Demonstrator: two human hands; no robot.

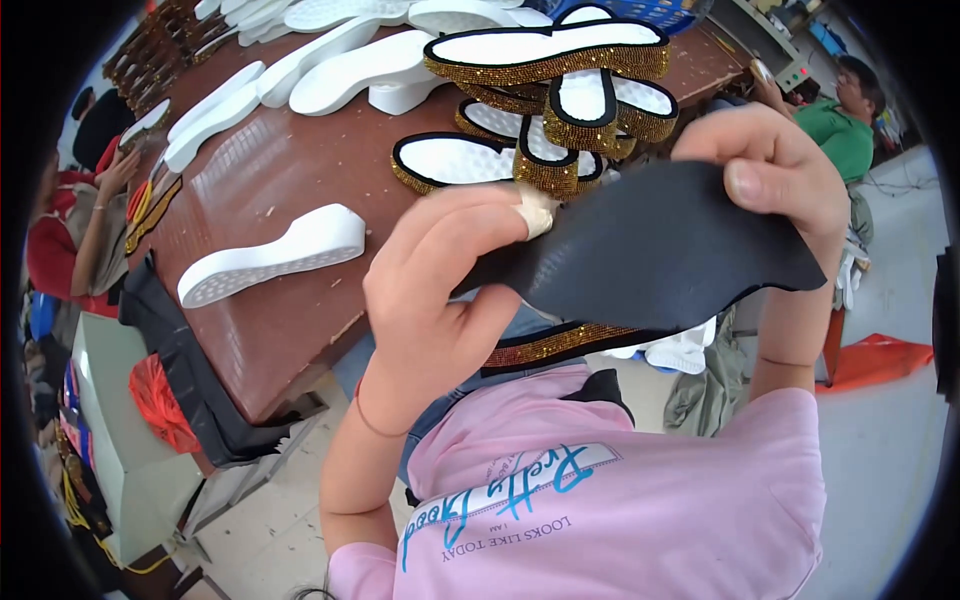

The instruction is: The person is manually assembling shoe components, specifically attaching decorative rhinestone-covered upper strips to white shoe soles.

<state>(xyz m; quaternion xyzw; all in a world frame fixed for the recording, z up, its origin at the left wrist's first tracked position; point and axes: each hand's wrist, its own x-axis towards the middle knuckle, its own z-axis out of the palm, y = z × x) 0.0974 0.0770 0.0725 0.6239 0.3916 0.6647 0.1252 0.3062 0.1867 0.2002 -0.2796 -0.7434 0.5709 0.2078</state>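
Observation:
Both hands hold up a black, sole-shaped sheet (660, 250), bent in a curve above my lap. My left hand (430, 270) grips its narrower end, fingers on top and thumb below; a pale wrap (537, 212) covers one fingertip. At the opposite end, my right hand (775, 170) pinches the upper edge with thumb and fingers. Below the sheet, a gold-glitter strip with black edging (575, 343) lies across my lap, partly hidden. Just beyond my hands, white soles with gold-glitter rims (545, 60) are stacked crosswise on the brown table (250, 340).
One white wedge sole (280, 255) lies on its side left of my hands. More white soles (350, 75) line the table's far side, near a blue basket (660, 12). Black material (190, 370) drapes over the left edge. People sit at left (75, 240) and right (845, 120).

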